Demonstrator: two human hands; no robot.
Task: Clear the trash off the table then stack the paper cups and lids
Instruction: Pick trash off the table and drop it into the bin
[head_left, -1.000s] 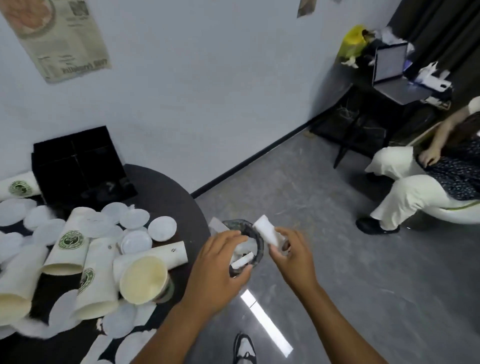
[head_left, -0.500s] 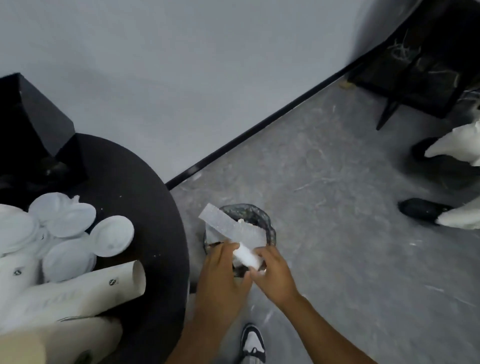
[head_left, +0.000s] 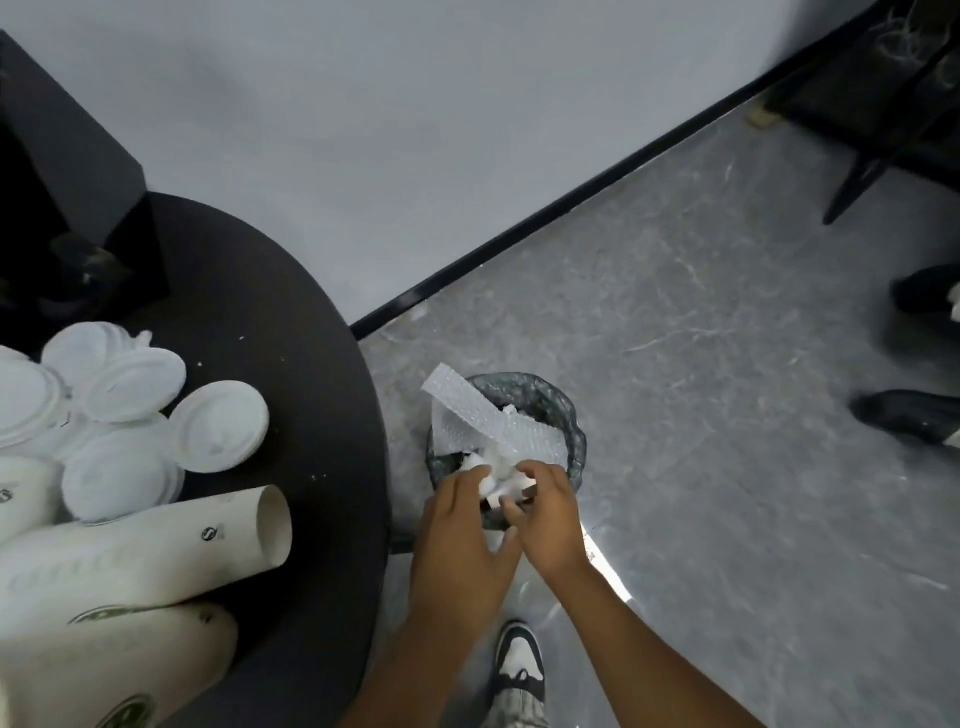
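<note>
Your left hand (head_left: 462, 525) and right hand (head_left: 545, 512) meet over the small lined bin (head_left: 569, 431) on the floor, fingers curled around crumpled white trash (head_left: 493, 473) at its rim. A bubble-wrap strip (head_left: 467, 405) juts from the bin. On the round black table (head_left: 291, 395), paper cups (head_left: 156, 551) lie tipped beside scattered white lids (head_left: 218, 426).

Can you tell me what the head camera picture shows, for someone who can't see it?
Two hands, left hand and right hand, push white trash into a small bin on the floor. Beside it, a round black table holds paper cups and white lids.
</note>
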